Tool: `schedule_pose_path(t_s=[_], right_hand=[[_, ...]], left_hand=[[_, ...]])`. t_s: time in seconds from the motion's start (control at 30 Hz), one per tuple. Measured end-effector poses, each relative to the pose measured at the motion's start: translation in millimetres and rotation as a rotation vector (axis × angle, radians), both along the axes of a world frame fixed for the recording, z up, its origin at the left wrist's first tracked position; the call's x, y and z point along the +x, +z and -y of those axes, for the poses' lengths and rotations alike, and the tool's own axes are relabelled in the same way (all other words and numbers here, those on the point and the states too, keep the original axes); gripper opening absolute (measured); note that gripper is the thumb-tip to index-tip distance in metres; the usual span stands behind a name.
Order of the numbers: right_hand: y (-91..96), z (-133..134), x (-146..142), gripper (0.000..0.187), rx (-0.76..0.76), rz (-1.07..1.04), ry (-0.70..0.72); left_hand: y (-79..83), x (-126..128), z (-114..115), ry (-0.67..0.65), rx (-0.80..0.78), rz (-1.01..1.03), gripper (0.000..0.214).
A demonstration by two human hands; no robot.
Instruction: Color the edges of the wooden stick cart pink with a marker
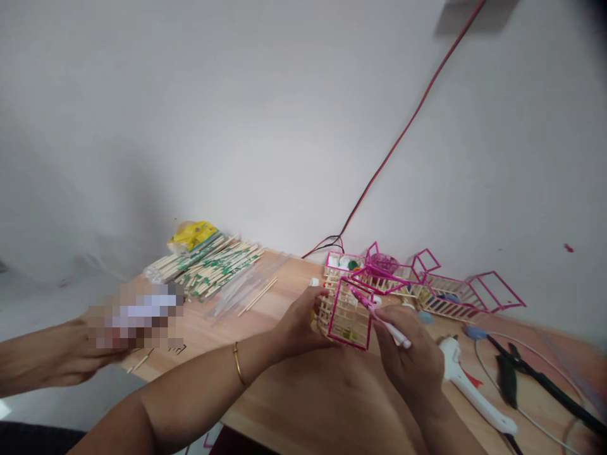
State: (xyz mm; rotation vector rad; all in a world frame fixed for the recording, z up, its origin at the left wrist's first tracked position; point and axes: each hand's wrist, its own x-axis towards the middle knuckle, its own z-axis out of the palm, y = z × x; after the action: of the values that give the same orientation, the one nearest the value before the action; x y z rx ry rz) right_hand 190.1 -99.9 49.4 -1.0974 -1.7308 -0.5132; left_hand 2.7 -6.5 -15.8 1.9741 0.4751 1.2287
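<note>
My left hand (303, 319) grips the left side of a small crate (355, 316) built from thin wooden sticks, its near rim coloured pink. The crate is tilted so that this rim faces me. In my right hand (411, 344) is a paintbrush (391, 330) with a white handle and pink-smeared bristles. The bristle end is at the upper edge of the pink rim; whether it touches is hard to tell. Something greenish shows through the bars. Just behind my left fingers stands a small white-capped bottle (314, 284), mostly hidden.
More pink-edged stick crates (450, 297) stand along the wall. A white glue gun (478, 392), dark-handled pliers (535, 373) and cables lie at right. Bundled chopsticks (218, 265) and a yellow packet (193, 236) are at left. Another person's arm (47, 354) reaches in, its hand pixelated.
</note>
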Motion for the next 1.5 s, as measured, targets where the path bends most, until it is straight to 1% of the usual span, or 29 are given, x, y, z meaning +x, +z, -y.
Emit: schedule_pose_path(t_s=[0.1, 0.27, 0.37, 0.5, 0.57, 0.67, 0.73, 0.8, 0.93, 1.07, 1.2, 1.37, 1.5], right_hand=[[0.2, 0.4, -0.7, 0.009, 0.013, -0.001, 0.029], [2.5, -1.1, -2.4, 0.01, 0.027, 0.011, 0.053], [4.3, -0.2, -3.4, 0.011, 0.003, 0.009, 0.073], [5.7, 2.4, -5.0, 0.008, -0.056, 0.024, 0.146], [5.7, 2.8, -5.1, 0.01, -0.039, 0.017, 0.168], [5.9, 2.1, -4.2, 0.015, 0.012, -0.001, 0.139], [6.8, 1.9, -3.4, 0.015, 0.01, -0.004, 0.108], [8.1, 2.3, -3.1, 0.013, -0.015, 0.006, 0.112], [8.5, 3.8, -3.0, 0.011, -0.054, 0.042, 0.186], [5.4, 3.7, -1.4, 0.014, -0.044, 0.025, 0.178], [5.0, 2.6, -1.9, 0.012, -0.05, 0.036, 0.177], [7.3, 3.4, -4.0, 0.014, -0.067, 0.07, 0.209], [4.7, 4.2, -1.1, 0.019, -0.066, 0.07, 0.226]], left_hand=[[1.9, 0.8, 1.3, -0.013, -0.033, -0.012, 0.089], [-2.3, 1.7, 0.8, -0.014, -0.025, -0.005, 0.09], [-1.3, 0.1, -0.2, -0.025, -0.033, -0.003, 0.09], [4.0, -1.2, -0.5, -0.01, -0.063, -0.019, 0.091], [3.9, -0.6, -0.4, 0.007, -0.052, -0.038, 0.091], [-0.2, 0.9, -0.5, 0.021, 0.024, -0.031, 0.088], [-3.1, 1.3, -0.8, 0.024, 0.072, -0.013, 0.087], [-4.3, 1.1, -1.1, 0.019, 0.052, -0.023, 0.088], [-2.1, 0.8, -1.8, 0.025, -0.021, -0.064, 0.092], [-0.2, 2.4, -2.5, 0.025, 0.002, -0.05, 0.089], [-1.0, 2.5, -3.1, 0.041, 0.059, -0.034, 0.089], [-1.5, 1.1, -2.9, 0.065, 0.058, -0.047, 0.085], [-0.1, 1.0, -2.8, 0.07, 0.058, -0.055, 0.084]])
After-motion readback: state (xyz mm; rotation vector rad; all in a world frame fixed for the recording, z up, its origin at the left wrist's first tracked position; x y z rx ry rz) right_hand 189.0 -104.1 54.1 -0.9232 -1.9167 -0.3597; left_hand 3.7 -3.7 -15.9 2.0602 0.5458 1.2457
